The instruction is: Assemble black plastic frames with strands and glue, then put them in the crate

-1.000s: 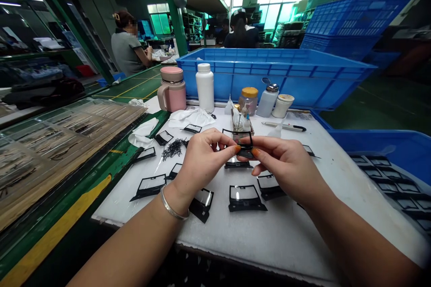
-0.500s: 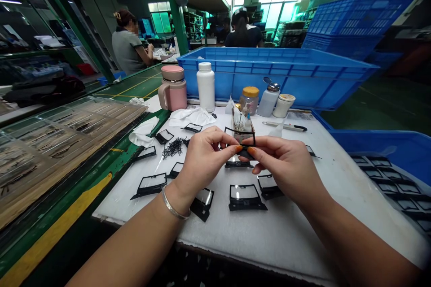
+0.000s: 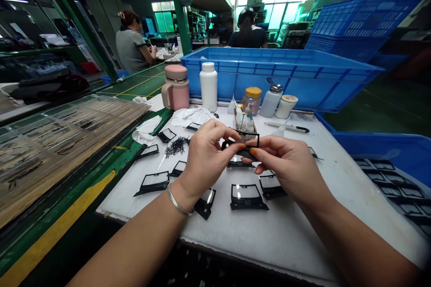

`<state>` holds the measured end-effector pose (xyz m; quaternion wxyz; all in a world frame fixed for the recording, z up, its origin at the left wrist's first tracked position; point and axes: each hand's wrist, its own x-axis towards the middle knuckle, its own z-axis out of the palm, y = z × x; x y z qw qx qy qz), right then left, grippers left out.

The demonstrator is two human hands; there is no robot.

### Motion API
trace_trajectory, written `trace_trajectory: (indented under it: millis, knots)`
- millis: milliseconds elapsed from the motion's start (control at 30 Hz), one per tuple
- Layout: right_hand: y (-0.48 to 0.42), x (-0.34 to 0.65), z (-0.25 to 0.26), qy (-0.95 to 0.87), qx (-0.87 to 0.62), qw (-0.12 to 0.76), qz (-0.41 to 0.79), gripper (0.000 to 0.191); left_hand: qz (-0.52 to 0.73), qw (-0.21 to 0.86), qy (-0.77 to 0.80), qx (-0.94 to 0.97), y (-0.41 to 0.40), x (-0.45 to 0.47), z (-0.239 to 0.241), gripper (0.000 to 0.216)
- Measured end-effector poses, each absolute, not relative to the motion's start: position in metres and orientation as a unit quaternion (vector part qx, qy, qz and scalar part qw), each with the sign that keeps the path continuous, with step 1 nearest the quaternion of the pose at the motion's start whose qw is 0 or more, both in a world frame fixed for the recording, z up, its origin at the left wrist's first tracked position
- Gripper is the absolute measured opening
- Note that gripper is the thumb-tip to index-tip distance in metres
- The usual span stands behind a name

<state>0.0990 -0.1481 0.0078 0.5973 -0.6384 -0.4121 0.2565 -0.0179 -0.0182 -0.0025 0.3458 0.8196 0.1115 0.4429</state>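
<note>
A black plastic frame with a clear window is held up over the white work surface. My left hand pinches its left side, the thumb along the lower black strip and the index finger bent above it. From the right, my right hand grips the same strip between thumb and fingers. My fingertips hide part of the frame. Similar black frames lie beneath and around my hands, among them one in front and one at the left. A pile of thin black strips sits left of my left hand.
Behind my hands stand a small box of bottles, a pink mug, a white bottle and a pump bottle. A utility knife lies right. A blue crate closes the back; another bin holds more frames.
The held frame has tilted back, so its window looks lower. My left index finger has lifted and bent over it. The whole view has shifted slightly.
</note>
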Motion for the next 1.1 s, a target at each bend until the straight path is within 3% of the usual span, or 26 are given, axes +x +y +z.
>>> trace_trajectory:
  millis: [333, 500, 1100]
  knots:
    - [-0.147, 0.107, 0.003, -0.403, -0.611, 0.605, 0.314, 0.022, 0.393, 0.439, 0.162, 0.791, -0.015, -0.014, -0.004, 0.042]
    - [-0.147, 0.113, -0.001, -0.404, -0.591, 0.600, 0.357, 0.025, 0.363, 0.460, 0.140, 0.798, -0.013, -0.016, -0.005, 0.035]
    - [-0.146, 0.111, -0.002, -0.405, -0.595, 0.609, 0.334, 0.020, 0.378, 0.437, 0.130, 0.806, -0.014, -0.017, -0.006, 0.031]
